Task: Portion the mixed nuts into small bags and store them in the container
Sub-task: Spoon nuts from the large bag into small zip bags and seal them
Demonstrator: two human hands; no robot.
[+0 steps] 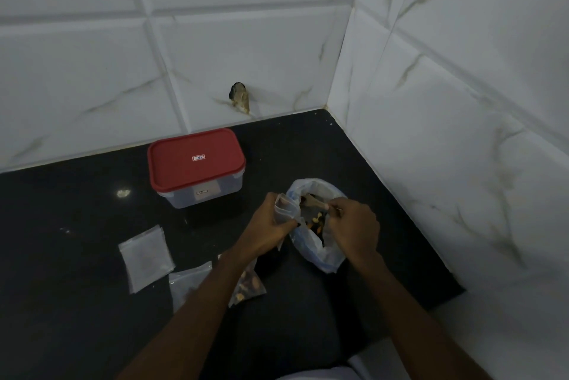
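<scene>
My left grip (268, 225) curled round a small clear plastic zip bag (288, 210), my right grip (354, 225) pinching a small tan object (314, 202), kind unclear, over the open white plastic bag of mixed nuts (328, 256) on the black surface (92, 210), red-lidded clear rectangular container (197, 164) closed behind it

Left hand (271, 222) hides most of the small bag (288, 210) it grips. Left forearm (212, 296) covers part of the filled bag (248, 287) and the clear bag (184, 284) beside it. Can't tell what the right hand's (354, 225) fingers (335, 206) pinch in the big bag (317, 255). Lid label (198, 158) too small to read. Both arms cut off at bottom edge.
</scene>
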